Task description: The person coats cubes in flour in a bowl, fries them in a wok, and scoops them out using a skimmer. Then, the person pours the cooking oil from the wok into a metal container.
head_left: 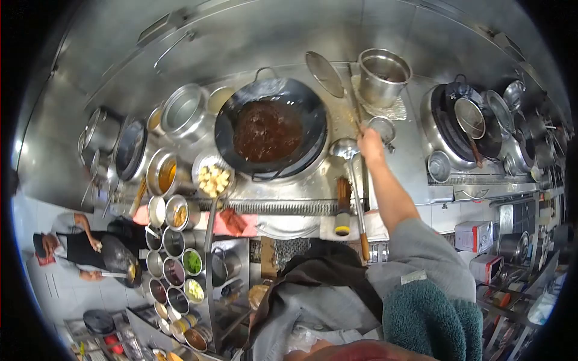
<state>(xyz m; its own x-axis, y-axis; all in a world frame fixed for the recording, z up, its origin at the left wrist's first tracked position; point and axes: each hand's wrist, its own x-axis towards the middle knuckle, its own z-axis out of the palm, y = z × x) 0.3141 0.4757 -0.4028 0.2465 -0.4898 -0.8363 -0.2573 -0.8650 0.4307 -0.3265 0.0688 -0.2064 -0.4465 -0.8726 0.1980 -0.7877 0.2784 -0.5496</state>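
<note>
brown liquid (265, 132) shines in the big black wok (313, 123), and from where i stand it looks hot. the right hand (370, 144) seems curled closed around the end of a long handle, that of the round strainer (325, 74), which sits between the wok and a steel pot (379, 96); whether it touches the counter (409, 162), i can't tell. i can't make out the left hand or its grip. splashing worries me most: a wet strainer, or one dropped in too quickly, could make the liquid spit onto that bare forearm (388, 186). the ladle (344, 147) lies just beside the hand, its handle reaching past the counter's front edge, so a passing sleeve (415, 240) might catch it and knock it down. pale chunks (214, 180) near the wok could spill if bumped.
</note>
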